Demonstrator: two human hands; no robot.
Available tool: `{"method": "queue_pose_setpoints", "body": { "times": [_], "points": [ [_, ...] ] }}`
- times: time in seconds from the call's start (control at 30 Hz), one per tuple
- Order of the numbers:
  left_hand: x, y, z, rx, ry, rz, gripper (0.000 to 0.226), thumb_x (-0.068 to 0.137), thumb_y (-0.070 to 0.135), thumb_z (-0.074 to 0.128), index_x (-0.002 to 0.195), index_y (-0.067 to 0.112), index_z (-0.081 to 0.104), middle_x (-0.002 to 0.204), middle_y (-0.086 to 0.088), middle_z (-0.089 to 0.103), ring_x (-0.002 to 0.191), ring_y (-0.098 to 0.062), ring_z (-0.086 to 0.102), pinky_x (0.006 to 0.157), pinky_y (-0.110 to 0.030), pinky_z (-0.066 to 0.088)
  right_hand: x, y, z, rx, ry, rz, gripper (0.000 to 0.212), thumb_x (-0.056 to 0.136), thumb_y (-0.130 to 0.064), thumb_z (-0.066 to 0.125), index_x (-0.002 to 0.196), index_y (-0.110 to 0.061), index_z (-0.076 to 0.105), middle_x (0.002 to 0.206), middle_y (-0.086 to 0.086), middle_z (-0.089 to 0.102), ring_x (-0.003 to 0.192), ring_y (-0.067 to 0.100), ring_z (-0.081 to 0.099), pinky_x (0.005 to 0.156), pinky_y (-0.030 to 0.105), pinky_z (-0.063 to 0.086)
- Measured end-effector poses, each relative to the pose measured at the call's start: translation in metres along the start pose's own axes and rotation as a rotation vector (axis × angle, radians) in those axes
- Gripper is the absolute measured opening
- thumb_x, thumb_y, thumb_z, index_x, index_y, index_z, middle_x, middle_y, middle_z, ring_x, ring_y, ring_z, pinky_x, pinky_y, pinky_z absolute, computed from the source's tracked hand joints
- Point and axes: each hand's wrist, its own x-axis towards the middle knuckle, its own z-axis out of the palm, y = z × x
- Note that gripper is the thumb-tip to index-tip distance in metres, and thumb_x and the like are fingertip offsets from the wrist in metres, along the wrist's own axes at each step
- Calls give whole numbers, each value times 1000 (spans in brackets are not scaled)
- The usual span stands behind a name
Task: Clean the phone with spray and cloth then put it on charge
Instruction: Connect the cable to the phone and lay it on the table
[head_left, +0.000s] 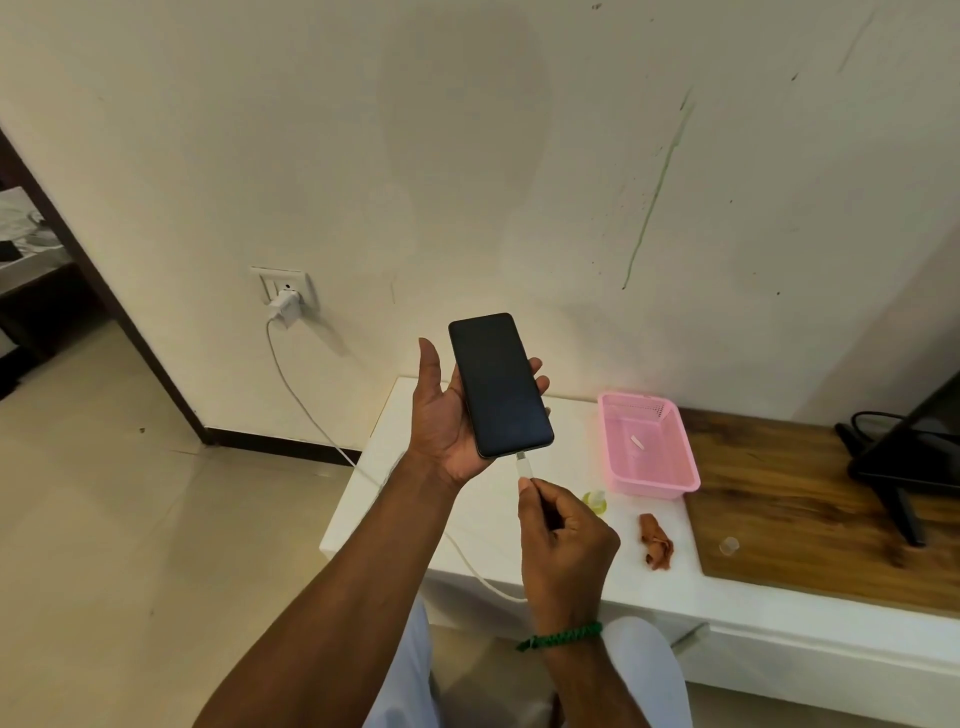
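Observation:
A black phone (500, 384) with a dark screen lies in my left hand (441, 415), held up above the white table with the fingers curled round its right edge. My right hand (563, 535) pinches the white charging cable (311, 415) just behind its plug (523, 465). The plug's tip sits at the port on the phone's bottom edge. The cable runs left to a white charger (284, 306) in the wall socket. A small yellow-green spray bottle (595, 501) stands on the table, partly behind my right hand. A crumpled brown cloth (657, 540) lies to its right.
A pink plastic basket (623, 478) sits on the white table (374, 467), with a small white item inside. A wooden board (805, 519) covers the table's right part, bearing a clear cap (729, 545) and a black monitor stand (893, 493). A doorway opens at the left.

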Motion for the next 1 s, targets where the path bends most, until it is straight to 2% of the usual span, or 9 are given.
{"method": "queue_pose_setpoints", "body": {
  "times": [0.1,0.2,0.27,0.4,0.53,0.63,0.87,1.0],
  "points": [
    [1,-2,-1,6,-4,9,84,72,80,47,131,22,57,135,-18,51,115,-39,54,100,-55,41,-1,-2,1,-6,-12,50,9,80,-14,70,83,-6,75,69,-6,71,57,0,61,54,3,46],
    [1,-3,-1,18,-14,16,83,70,79,50,131,22,58,131,-17,54,114,-38,54,102,-54,39,0,-5,1,-4,-17,41,7,81,-12,70,80,-6,74,64,-9,67,54,1,60,52,4,45],
    [2,-3,-2,26,-24,23,82,69,78,52,129,22,59,129,-17,55,114,-37,54,103,-53,38,1,-8,0,-6,-23,24,7,81,-10,70,78,-6,74,62,-6,67,52,1,59,51,5,45],
    [3,-3,-1,77,-23,35,80,71,78,50,125,21,61,123,-17,57,108,-36,56,98,-49,42,4,-9,-2,-39,-33,-13,9,80,-7,71,71,-5,72,57,-2,66,48,11,57,45,16,46],
    [8,-4,-4,115,49,29,75,84,76,30,109,19,73,113,-15,67,103,-33,59,92,-46,46,6,-9,-2,-74,-32,-12,7,79,-6,72,73,-5,72,58,-2,66,47,7,55,48,10,44],
    [12,-6,-7,93,107,-1,79,90,71,20,108,16,73,117,-16,67,99,-31,63,92,-46,45,6,-11,-2,-84,-39,-17,7,79,-7,72,73,-4,72,58,0,67,47,4,53,49,7,43],
    [13,-10,-8,59,115,-15,71,94,64,23,110,17,73,115,-16,68,95,-30,66,89,-45,48,6,-11,-1,-111,-28,-31,6,78,-8,72,74,-3,72,60,4,69,49,5,54,51,7,42],
    [13,-11,-5,50,100,-20,67,95,63,24,118,16,66,116,-17,66,94,-30,65,87,-47,48,8,-11,0,-116,-23,-48,5,77,-7,73,75,-2,72,61,5,69,51,6,56,51,10,44]
  ]
}}
